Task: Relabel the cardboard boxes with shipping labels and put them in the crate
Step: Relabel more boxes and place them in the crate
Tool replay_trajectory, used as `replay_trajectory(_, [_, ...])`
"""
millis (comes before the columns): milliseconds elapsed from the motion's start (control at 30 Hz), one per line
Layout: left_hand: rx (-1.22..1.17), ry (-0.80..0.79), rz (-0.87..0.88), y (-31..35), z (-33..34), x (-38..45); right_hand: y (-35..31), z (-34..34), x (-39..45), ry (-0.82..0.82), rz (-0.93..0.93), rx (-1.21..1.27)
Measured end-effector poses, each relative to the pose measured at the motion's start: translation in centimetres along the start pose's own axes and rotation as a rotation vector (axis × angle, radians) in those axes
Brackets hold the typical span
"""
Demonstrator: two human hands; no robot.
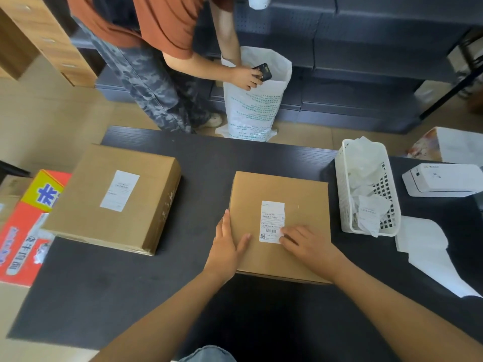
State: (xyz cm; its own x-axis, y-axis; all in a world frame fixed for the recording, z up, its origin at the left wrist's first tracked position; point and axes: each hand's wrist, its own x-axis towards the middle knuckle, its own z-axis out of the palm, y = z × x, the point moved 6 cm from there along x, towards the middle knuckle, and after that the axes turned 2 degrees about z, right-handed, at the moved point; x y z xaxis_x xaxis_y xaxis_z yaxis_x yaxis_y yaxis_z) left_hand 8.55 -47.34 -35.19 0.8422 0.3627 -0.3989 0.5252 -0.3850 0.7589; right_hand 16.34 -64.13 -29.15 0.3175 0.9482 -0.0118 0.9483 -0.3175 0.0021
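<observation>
right hand (304, 244) – covers label (271, 222) corner | barcode text – unreadable

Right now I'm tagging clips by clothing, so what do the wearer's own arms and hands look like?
Both forearms are bare to the bottom of the frame: no sleeves, gloves, watch or rings show on the left hand or the right hand. A patch of blue denim shows at the bottom edge between the arms.

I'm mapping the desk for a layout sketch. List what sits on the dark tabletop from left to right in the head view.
Larger cardboard box → smaller cardboard box, with both hands on it → white plastic basket of crumpled paper → white label printer.
</observation>
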Motion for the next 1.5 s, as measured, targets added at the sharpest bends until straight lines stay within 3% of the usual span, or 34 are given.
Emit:
replay_trajectory(300, [0.393,0.069,0.31,1.1,0.2,0.8,0.6,1.7,0.8,0.051,-0.107,0.01])
replay_trajectory(500, [0.352,0.063,0.323,0.5,0.9,1.2,2.2,1.5,1.3,0.086,-0.144,0.165])
replay_trajectory(767, [0.33,0.072,0.323,0.4,0.9,1.2,2.4,-0.3,1.8,-0.028,-0.349,0.13])
replay_trajectory(967, [0.307,0.082,0.332,0.5,0.7,1.1,1.8,0.2,2.6,-0.011,-0.463,0.096])
replay_trajectory(1100, [0.324,0.069,0.329,0.7,0.8,1.1,1.9,1.4,2.6,0.001,-0.435,0.07])
replay_trajectory(1233, [0.337,0.059,0.325,0.6,0.8,1.1,2.8,2.9,4.5,-0.05,-0.032,0.261])
replay_trajectory(1400, [0.321,0.064,0.328,0.6,0.9,1.1,3.3,2.0,2.5,-0.018,-0.163,0.321])
replay_trajectory(1500, [0.308,0.076,0.327,0.5,0.8,1.1,3.7,1.4,1.1,-0.054,-0.127,0.364])
